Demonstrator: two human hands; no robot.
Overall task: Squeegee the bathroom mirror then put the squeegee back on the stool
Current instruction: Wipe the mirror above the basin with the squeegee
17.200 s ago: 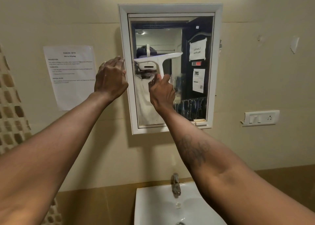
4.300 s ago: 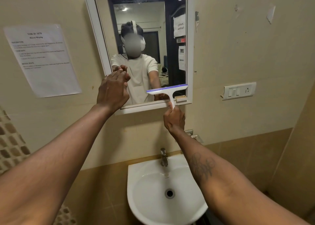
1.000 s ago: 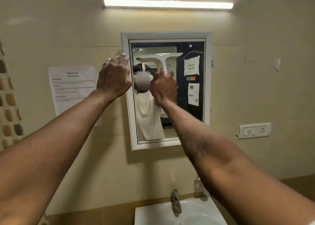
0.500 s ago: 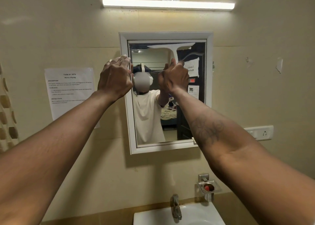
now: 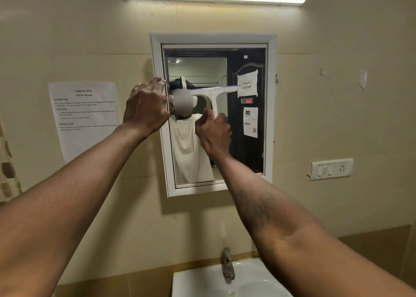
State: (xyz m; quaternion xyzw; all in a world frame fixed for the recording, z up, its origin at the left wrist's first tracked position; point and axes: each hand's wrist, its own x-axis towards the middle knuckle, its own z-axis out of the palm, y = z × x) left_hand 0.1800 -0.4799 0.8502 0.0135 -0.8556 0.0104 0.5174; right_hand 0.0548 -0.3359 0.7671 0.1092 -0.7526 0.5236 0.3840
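Dragging down from the mirror's top edge, where it sat half a second ago, the squeegee [image 5: 215,90] now lies with its blade level across the upper part of the mirror [image 5: 246,152], about midway between the left and right edges and short of both. The right hand [image 5: 215,135] holds it by the lower end of the handle, fingers curled round the stem and thumb raised alongside it. The left hand [image 5: 146,107] has stayed at the mirror's left edge, its fingers [image 5: 157,84] close together with the tips over the line where glass meets the white frame [image 5: 271,116]; whether they hook that edge or only press on it I cannot tell. The drop of the blade reads as a fresh downward pass, so the wiping step is still in hand. The glass from the blade to the bottom edge is not yet covered on this stroke, and the strip by the right edge lies outside the blade's reach. No stool is in view, so returning the tool lies ahead. A sink [image 5: 247,281] sits below.
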